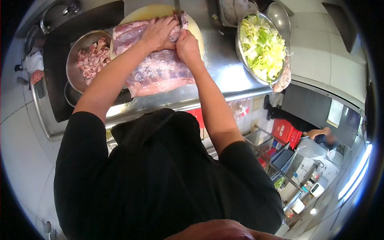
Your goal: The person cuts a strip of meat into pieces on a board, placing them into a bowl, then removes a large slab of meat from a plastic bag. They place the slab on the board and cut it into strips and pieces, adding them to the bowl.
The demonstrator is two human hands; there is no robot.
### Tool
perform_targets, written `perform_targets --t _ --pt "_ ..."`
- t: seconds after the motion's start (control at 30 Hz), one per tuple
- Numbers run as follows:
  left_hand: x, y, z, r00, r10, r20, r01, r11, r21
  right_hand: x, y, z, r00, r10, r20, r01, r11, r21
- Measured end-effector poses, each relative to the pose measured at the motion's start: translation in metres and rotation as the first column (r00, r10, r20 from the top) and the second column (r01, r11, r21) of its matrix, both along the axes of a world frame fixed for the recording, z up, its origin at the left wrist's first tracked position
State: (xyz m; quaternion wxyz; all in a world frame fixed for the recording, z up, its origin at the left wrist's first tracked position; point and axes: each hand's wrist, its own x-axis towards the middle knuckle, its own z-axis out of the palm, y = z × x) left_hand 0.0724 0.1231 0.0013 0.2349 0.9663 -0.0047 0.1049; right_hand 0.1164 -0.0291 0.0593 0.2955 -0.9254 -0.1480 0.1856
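A large slab of raw meat (pixel 160 70) lies over a round yellowish cutting board (pixel 196 34) at the top middle. On the meat's upper part rests my left hand (pixel 161 33), fingers bent over a piece near the blade. My right hand (pixel 188 46) is closed around the handle of a knife (pixel 178 9), whose blade points away from me. The blade stands beside a small pale lump of meat (pixel 175 34) between the two hands. Left of the board, a metal bowl (pixel 72 60) holds cut meat pieces (pixel 92 60).
To the right, a metal bowl (pixel 240 50) is full of chopped leafy greens (pixel 262 46), with metal containers behind it. A sink basin (pixel 56 52) and faucet (pixel 66 10) are at the left. Another person (pixel 312 132) is farther off, near a red crate (pixel 285 132).
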Motion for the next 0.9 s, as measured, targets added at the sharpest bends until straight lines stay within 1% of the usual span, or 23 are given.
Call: perform_targets --t 0.07,0.17,0.2,0.27,0.37,0.4,0.47,0.5,0.57,0.6,0.67,0.7,0.8,0.87,0.9 --pt "0.001 0.003 -0.004 1.000 -0.026 -0.016 0.026 1.000 -0.011 0.004 0.009 -0.013 0.998 -0.008 0.062 0.009 1.000 -0.017" --pt "-0.009 0.003 -0.012 0.996 -0.038 0.081 0.033 0.998 0.059 0.019 0.000 -0.013 0.997 0.050 0.061 -0.057 0.993 0.107" --pt "-0.010 0.002 -0.009 0.998 -0.026 0.059 0.023 0.999 0.044 0.029 -0.004 -0.024 0.984 0.080 0.159 -0.099 0.989 0.112" --pt "-0.010 0.000 -0.009 0.996 0.017 0.084 -0.020 0.999 0.042 0.037 -0.013 -0.014 0.998 0.066 0.002 -0.066 0.997 0.042" --pt "-0.010 -0.002 -0.016 0.987 0.041 0.154 -0.046 0.999 0.024 0.024 -0.034 -0.006 0.996 0.046 -0.074 -0.045 0.999 0.006" --pt "-0.011 -0.003 -0.018 0.983 0.045 0.179 -0.048 0.999 0.016 0.014 -0.042 -0.006 0.998 0.047 -0.051 -0.047 0.999 0.007" --pt "-0.027 -0.015 -0.013 0.987 -0.007 0.161 0.013 0.999 -0.035 -0.029 -0.045 0.050 0.969 -0.061 -0.238 0.069 0.997 0.026" --pt "-0.038 -0.024 -0.010 0.988 -0.036 0.151 0.046 0.997 -0.062 -0.036 -0.046 0.050 0.960 -0.078 -0.268 0.085 0.996 0.018" --pt "-0.057 -0.039 0.000 0.993 -0.045 0.111 0.047 0.999 -0.015 -0.044 -0.051 0.050 0.938 -0.115 -0.326 0.122 0.993 0.000" --pt "-0.062 -0.045 0.003 0.995 -0.050 0.089 0.050 0.999 0.008 -0.046 -0.054 0.051 0.938 -0.109 -0.329 0.118 0.993 0.009" --pt "-0.061 -0.047 -0.002 0.993 -0.030 0.115 0.029 1.000 0.010 -0.051 -0.056 0.057 0.938 -0.091 -0.336 0.106 0.994 0.027" --pt "-0.060 -0.047 -0.002 0.991 -0.014 0.130 0.013 1.000 0.013 -0.053 -0.057 0.062 0.932 -0.096 -0.350 0.108 0.994 0.015" --pt "-0.058 -0.047 -0.001 0.996 -0.014 0.085 0.014 1.000 0.002 -0.069 -0.066 0.073 0.915 -0.115 -0.386 0.119 0.993 -0.015" --pt "-0.058 -0.047 0.000 0.996 -0.004 0.085 0.004 1.000 -0.003 -0.083 -0.075 0.076 0.907 -0.146 -0.396 0.140 0.989 -0.045" --pt "-0.057 -0.048 0.001 0.996 0.001 0.086 -0.001 1.000 -0.009 -0.086 -0.083 0.068 0.934 -0.117 -0.337 0.106 0.993 -0.052"
